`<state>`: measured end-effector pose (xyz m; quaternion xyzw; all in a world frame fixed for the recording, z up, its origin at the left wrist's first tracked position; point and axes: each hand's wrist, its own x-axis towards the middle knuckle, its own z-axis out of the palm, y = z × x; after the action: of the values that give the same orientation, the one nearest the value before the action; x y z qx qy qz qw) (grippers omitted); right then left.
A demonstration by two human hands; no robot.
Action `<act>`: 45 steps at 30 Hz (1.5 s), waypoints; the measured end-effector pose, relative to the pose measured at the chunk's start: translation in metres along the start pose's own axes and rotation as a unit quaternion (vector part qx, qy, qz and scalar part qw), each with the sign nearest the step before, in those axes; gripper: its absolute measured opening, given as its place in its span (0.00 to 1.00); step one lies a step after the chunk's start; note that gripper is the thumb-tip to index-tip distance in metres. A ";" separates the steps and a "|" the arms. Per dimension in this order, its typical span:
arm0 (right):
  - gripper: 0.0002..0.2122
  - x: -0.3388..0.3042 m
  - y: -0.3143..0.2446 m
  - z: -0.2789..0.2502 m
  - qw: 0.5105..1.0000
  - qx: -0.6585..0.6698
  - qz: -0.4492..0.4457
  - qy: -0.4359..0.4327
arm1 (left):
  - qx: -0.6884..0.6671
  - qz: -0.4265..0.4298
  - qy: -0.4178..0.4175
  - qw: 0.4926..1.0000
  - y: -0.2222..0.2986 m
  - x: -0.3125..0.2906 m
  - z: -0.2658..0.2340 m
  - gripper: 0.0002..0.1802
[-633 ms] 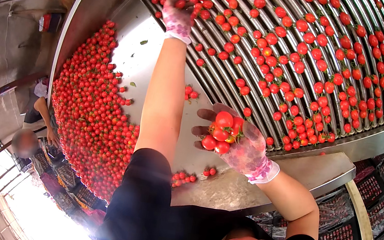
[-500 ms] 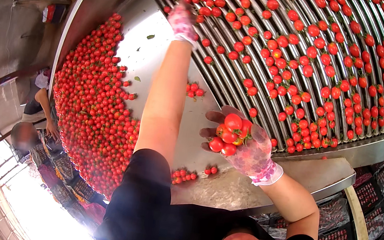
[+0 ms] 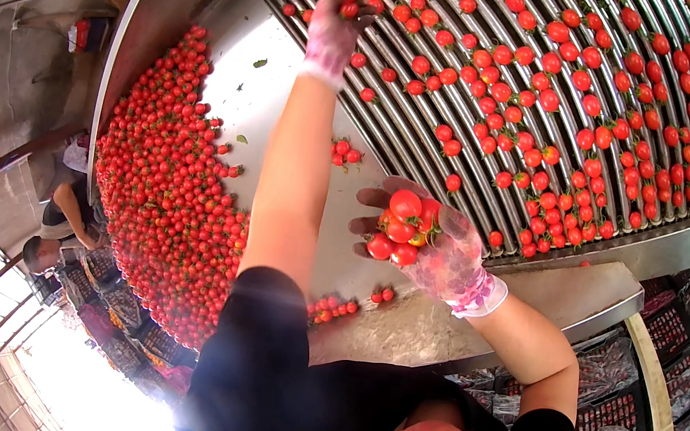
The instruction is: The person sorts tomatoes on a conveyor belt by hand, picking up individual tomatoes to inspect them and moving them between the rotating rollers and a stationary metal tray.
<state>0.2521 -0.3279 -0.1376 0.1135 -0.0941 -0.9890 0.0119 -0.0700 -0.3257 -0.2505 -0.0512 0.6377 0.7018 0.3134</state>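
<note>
My left hand point(image 3: 333, 33), in a stained pink-and-white glove, reaches out over the near left edge of the roller conveyor point(image 3: 365, 138). Its fingers close around a red cherry tomato point(image 3: 349, 10), with more tomatoes lying on the rollers close by. Palm up, my right hand point(image 3: 452, 254) wears a matching glove and cups several cherry tomatoes point(image 3: 401, 231), one of them partly yellowish. It hovers over the metal tray point(image 3: 276, 196) near the conveyor's front corner, its fingers spread beneath the fruit.
A large heap of cherry tomatoes point(image 3: 170, 189) fills the tray's left side, against a raised metal wall point(image 3: 131, 32). Small clusters point(image 3: 333, 309) lie nearer me. Crates of tomatoes point(image 3: 610, 411) stand at lower right. Another person point(image 3: 73, 211) works beside crates at far left.
My left hand has moved slightly up and right, and a tomato now shows in its fingers. My right hand has shifted slightly left and up with its tomatoes. Fruit on the rollers has moved a little.
</note>
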 end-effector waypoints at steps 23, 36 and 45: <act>0.31 -0.121 0.113 0.012 0.946 -0.082 -0.298 0.091 | 0.430 0.408 -0.100 0.799 -0.005 -0.452 0.031 0.28; 0.28 -0.301 0.112 0.017 0.839 0.265 -0.461 -0.116 | 0.382 0.418 -0.481 0.669 -0.058 -0.604 0.124 0.31; 0.25 -0.398 0.006 -0.033 0.782 0.235 -0.574 0.069 | 0.412 0.444 -0.530 0.593 -0.053 -0.627 0.159 0.29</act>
<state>0.6476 -0.3216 -0.0796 0.2136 -0.2397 -0.7499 -0.5785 0.5096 -0.4137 0.0289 0.7541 0.5243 0.3197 0.2329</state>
